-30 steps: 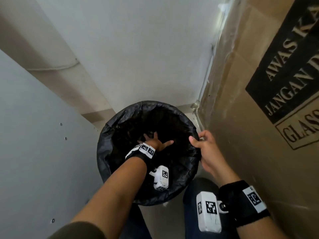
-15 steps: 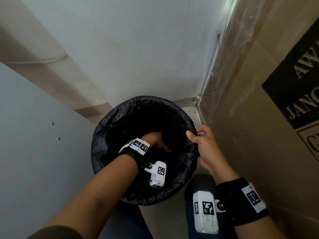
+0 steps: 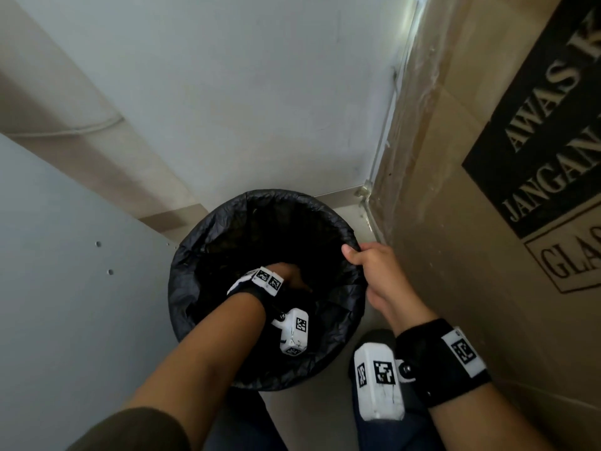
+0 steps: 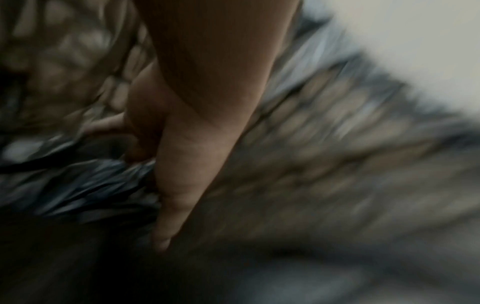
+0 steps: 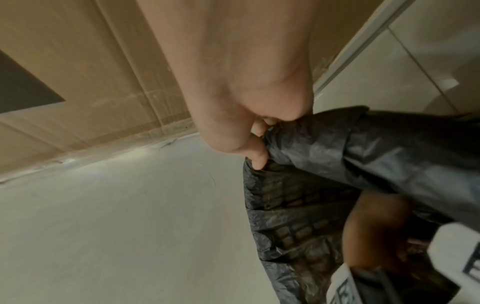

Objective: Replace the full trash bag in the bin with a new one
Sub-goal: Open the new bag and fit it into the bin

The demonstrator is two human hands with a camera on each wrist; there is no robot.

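Black trash bag [image 3: 208,242] lines bin [image 5: 293,222], folded over rim. Bin sits just beside cardboard box [image 3: 455,190], in corner. Right hand [image 3: 380,275] pinches bag at rim on box side, fingers curled round film. Left hand [image 3: 287,276] deep inside bag; finger spread unclear, view blurred. Film looks thin, soft, slippery, tearable: grip bunched rim. Box reads "AWAS", "JANGAN", "GLAS".

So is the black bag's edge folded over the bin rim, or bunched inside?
Folded over: the black bag drapes outside the rim, where the right hand grips it.
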